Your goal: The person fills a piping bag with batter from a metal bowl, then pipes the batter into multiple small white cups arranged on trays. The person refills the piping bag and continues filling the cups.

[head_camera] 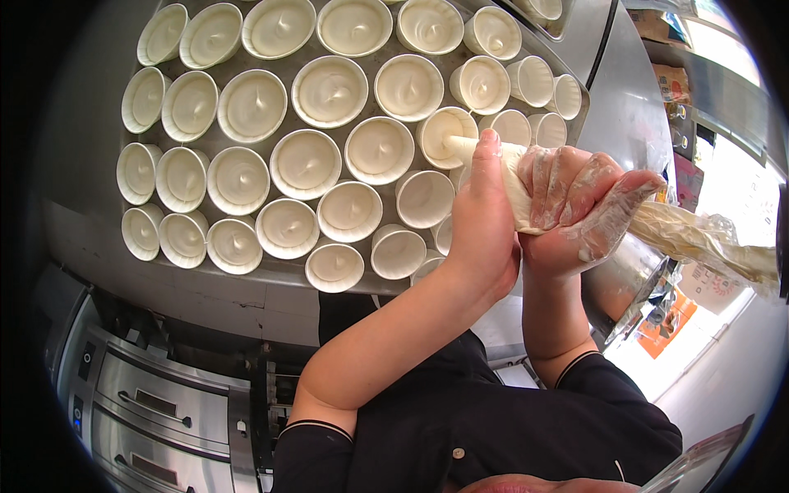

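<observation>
A clear piping bag (518, 185) full of pale cream batter is gripped by both hands. My left hand (484, 203) wraps its lower part, thumb lying along it near the tip. My right hand (573, 203), smeared with batter, squeezes the bag higher up; the bag's twisted tail trails off to the right. The tip points into a white paper cup (439, 145) that has batter in it. Filled paper cups (330, 91) stand in rows to the left and beyond. Nearer and right of the tip are unfilled cups (424, 200), some partly hidden behind my hands and forearm.
A metal baking tray (290, 274) carries the cups on a steel worktop (92, 154). Another tray (558, 28) with a cup lies at the far right. A steel bowl (610, 283) and packages (675, 83) are on the right. A deck oven (163, 400) stands lower left.
</observation>
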`<state>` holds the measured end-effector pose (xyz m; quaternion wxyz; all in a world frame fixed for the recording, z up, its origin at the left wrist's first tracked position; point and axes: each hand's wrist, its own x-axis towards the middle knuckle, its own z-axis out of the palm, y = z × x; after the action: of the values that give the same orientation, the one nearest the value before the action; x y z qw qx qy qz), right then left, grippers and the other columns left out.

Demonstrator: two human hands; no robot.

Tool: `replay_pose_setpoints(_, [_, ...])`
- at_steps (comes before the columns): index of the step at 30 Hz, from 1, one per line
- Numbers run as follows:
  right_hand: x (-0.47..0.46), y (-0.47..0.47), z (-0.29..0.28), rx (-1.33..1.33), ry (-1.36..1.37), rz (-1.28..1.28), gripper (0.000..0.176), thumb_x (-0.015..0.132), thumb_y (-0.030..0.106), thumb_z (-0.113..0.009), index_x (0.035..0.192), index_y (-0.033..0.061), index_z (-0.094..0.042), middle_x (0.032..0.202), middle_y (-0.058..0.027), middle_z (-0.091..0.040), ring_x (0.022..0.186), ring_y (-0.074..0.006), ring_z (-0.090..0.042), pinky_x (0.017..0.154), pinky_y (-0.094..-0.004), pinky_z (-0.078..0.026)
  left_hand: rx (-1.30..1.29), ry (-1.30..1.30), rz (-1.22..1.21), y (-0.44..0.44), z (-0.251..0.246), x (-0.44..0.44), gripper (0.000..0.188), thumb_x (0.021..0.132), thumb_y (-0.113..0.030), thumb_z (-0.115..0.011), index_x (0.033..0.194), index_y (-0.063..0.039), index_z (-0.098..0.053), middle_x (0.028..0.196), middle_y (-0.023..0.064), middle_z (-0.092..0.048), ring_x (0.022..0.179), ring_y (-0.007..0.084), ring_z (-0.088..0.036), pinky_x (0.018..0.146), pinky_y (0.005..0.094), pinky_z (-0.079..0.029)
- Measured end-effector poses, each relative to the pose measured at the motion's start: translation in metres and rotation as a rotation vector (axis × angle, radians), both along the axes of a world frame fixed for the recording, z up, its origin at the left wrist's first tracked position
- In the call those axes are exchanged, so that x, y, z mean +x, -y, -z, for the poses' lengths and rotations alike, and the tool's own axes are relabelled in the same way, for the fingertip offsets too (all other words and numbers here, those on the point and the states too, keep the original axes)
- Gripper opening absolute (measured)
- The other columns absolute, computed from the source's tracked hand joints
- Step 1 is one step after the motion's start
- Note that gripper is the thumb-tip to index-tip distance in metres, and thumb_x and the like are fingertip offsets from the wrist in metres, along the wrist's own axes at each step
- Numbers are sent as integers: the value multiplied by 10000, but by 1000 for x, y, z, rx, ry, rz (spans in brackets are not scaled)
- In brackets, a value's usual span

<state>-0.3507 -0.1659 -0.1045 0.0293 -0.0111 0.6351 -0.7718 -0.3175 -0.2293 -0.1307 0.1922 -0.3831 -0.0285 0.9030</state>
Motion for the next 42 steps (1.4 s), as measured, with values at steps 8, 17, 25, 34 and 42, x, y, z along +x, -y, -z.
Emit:
replay_pose_setpoints(8, [2, -1, -1, -85, 6, 1, 695, 1083, 696, -417, 666, 140, -391, 582, -13, -378, 499, -149, -323, 571, -321, -308, -10, -15, 27, 4, -6, -1, 562, 1119, -543, -481, 1348, -41, -590, 1300, 79, -673, 1222, 200, -663, 1059, 374, -533])
replay_pose_setpoints(17, [32, -14, -33, 209, -345, -236, 850, 837, 920, -515, 997, 91, -612, 1222, -249, -579, 1251, -423, -540, 1158, -578, -377, -175, -135, -9, 3, -47, 44, 559, 1140, -571, -457, 1255, -52, -629, 1127, 20, -660, 1039, 83, -607, 927, 269, -506])
replay_pose_setpoints(25, [55, 3, 8, -146, 36, -243, 749, 1121, 656, -337, 608, 118, -432, 552, -24, -441, 500, -182, -440, 616, -364, -436, -104, 47, -28, 8, -5, 70, 560, 1144, -570, -360, 1330, -117, -633, 1266, 26, -682, 1195, 156, -654, 1046, 334, -504])
replay_pose_setpoints(34, [56, 7, 8, 24, 137, -123, 752, 1092, 708, -375, 600, 140, -349, 522, -3, -361, 469, -141, -293, 539, -324, -303, -63, 6, -57, 7, -3, 67, 542, 1132, -535, -441, 1330, -66, -628, 1278, 45, -683, 1207, 172, -658, 1065, 338, -506])
replay_pose_setpoints(42, [63, 14, 9, 94, 157, -35, 747, 1082, 725, -392, 609, 149, -330, 542, 5, -315, 491, -130, -253, 511, -314, -244, -101, 81, -93, 7, -7, 67, 521, 1155, -498, -445, 1219, -19, -641, 1172, 83, -693, 1077, 160, -669, 974, 330, -542])
